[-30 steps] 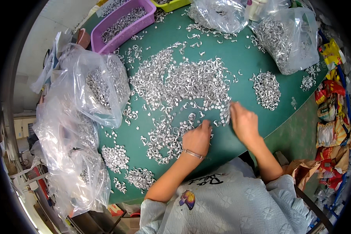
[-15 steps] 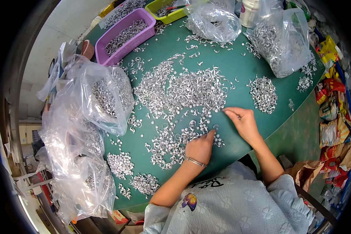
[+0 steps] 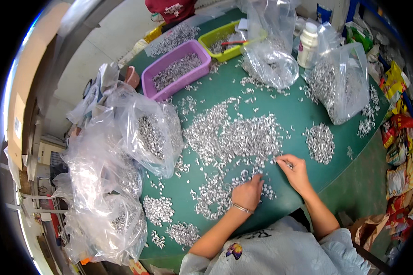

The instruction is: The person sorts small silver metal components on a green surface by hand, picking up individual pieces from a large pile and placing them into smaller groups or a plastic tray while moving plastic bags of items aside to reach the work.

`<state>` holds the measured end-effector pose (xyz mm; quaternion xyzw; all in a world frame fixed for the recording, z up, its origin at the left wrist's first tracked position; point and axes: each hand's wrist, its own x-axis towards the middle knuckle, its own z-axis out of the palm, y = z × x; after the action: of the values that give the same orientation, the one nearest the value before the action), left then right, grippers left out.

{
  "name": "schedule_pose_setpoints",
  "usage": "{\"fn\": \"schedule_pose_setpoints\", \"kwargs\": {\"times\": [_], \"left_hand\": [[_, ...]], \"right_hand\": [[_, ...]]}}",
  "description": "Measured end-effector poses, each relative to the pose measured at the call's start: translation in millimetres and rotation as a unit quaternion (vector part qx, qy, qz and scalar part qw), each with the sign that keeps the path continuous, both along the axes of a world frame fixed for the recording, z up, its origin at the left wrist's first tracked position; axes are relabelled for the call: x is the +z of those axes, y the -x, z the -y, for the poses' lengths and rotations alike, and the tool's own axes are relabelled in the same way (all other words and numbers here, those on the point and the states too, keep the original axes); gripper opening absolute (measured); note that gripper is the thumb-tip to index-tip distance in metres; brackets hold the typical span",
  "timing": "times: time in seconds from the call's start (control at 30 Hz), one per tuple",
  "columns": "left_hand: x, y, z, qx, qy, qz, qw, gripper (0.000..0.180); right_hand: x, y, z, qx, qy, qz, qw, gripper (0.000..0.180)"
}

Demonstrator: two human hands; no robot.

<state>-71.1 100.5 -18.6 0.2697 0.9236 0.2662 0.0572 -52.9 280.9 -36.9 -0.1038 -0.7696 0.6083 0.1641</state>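
Small shiny silver curved metal pieces lie spread in a large heap (image 3: 250, 137) at the middle of the green table (image 3: 307, 192). A looser pile (image 3: 211, 197) of them lies nearer me. My left hand (image 3: 247, 195), with a bracelet at its wrist, rests at the right side of this nearer pile. Its index finger stretches out to the pieces, while its other fingers are partly hidden. Just right of the large heap's near corner, my right hand (image 3: 296, 172) is closed in a pinch. A small silver piece seems to be at its fingertips, too small to make out fully.
Small sorted piles (image 3: 320, 144) lie right and near left (image 3: 158, 210). Clear plastic bags (image 3: 149, 133) of pieces line the left edge; others (image 3: 339, 87) stand far right beside a white bottle (image 3: 308, 46). Purple (image 3: 150, 87) and yellow-green (image 3: 225, 56) baskets hold pieces at the back.
The whole view has shifted, so the table sits lower and more to the right, and a dark red cloth shows at the back. Both hands stay at nearly the same places on the table.
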Motion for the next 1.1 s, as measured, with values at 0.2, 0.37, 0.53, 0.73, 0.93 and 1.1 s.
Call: {"fn": "schedule_pose_setpoints", "kwargs": {"times": [0.2,0.37,0.53,0.73,0.93,1.1], "left_hand": [[1.3,-0.7,0.1,0.004,-0.013,0.014,1.000,0.017],[-0.6,0.8,0.6,-0.010,-0.011,0.012,1.000,0.015],[-2.1,1.6,1.2,-0.009,-0.041,0.016,0.999,0.014],[-0.2,1.6,-6.3,-0.023,-0.004,-0.018,1.000,0.020],[-21.1,2.0,-3.8,-0.039,0.011,-0.003,0.999,0.014],[-8.4,-4.0,4.7,0.008,-0.028,0.001,1.000,0.010]], "right_hand": [[29.4,-12.4,-7.5,0.081,0.513,0.172,0.837,0.013],[26.4,-16.7,-9.0,0.100,0.580,0.173,0.790,0.013],[22.8,-19.1,-9.9,0.144,0.606,0.148,0.768,0.015],[21.8,-26.2,-10.2,0.092,0.609,0.161,0.771,0.017],[25.1,-27.2,-14.1,-0.056,0.601,0.222,0.766,0.020],[8.2,-51.6,-30.5,0.070,0.390,0.237,0.887,0.016]]}}
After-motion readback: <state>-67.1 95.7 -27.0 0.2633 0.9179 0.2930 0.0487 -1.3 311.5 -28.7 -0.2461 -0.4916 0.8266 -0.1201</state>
